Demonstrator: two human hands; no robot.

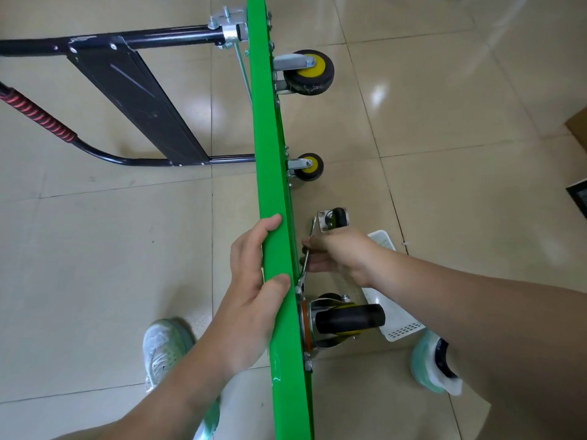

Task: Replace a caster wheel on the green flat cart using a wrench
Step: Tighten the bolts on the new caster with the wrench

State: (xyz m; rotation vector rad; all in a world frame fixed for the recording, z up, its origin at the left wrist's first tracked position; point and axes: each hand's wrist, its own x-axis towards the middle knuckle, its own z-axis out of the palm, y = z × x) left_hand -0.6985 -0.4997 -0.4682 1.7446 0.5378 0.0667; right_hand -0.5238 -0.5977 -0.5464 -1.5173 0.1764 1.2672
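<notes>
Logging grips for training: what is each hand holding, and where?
The left hand grips the green cart by its upper edge; the right hand holds the wrench mid-shaft.

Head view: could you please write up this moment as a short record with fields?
cart: green flat cart stands on its edge, handle lying on the floor
left hand: grips the cart's upper edge
right hand: holds the wrench
wrench: lower end at the near caster mounting plate
loose caster: on the floor near the white basket
mounted casters in view: three
</notes>
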